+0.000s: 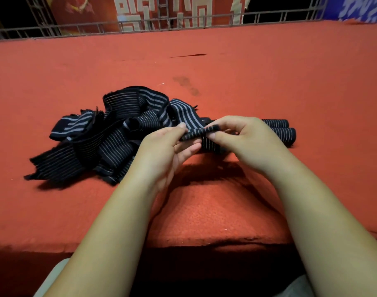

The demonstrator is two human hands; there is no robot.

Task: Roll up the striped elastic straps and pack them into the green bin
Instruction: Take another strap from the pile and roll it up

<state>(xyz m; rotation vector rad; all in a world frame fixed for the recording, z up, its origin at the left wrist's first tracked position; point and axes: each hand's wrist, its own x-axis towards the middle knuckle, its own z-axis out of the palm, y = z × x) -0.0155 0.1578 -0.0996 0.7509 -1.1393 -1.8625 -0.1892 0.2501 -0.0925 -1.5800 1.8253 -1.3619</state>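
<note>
A: How is the light?
B: Dim and warm, from above and ahead. The left hand (161,151) and right hand (245,140) throw a dark shadow toward the viewer on the red felt table (269,78).
A: And sharpness?
B: Soft. The pile of striped straps (91,144) is crushed to black in its folds, the metal railing (76,32) bows from wide-angle distortion, and beyond it the background falls dark.
</note>
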